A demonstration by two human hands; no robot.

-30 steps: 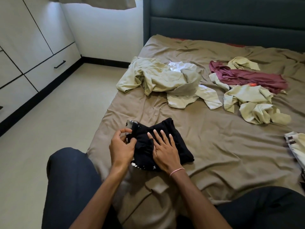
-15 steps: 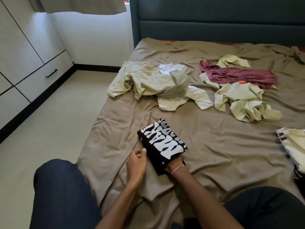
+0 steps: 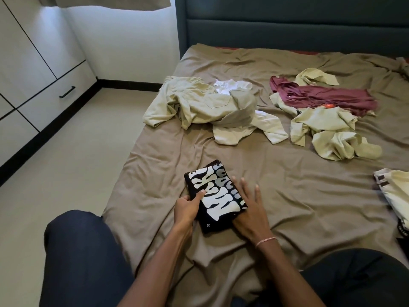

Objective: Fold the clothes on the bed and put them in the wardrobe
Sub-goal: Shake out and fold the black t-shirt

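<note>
bed | folded black shirt | left hand pinches its edge | right hand flat beside it

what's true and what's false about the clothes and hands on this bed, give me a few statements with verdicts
1. The folded black shirt lies on the bed with its white lettering facing up. True.
2. The left hand grips the shirt's left edge. True.
3. The right hand is balled in a fist. False: its fingers are straight, resting at the shirt's right edge.
4. The maroon garment is neatly folded. False: it lies crumpled and unfolded.
5. The wardrobe drawer is pulled open. False: it is shut.
</note>
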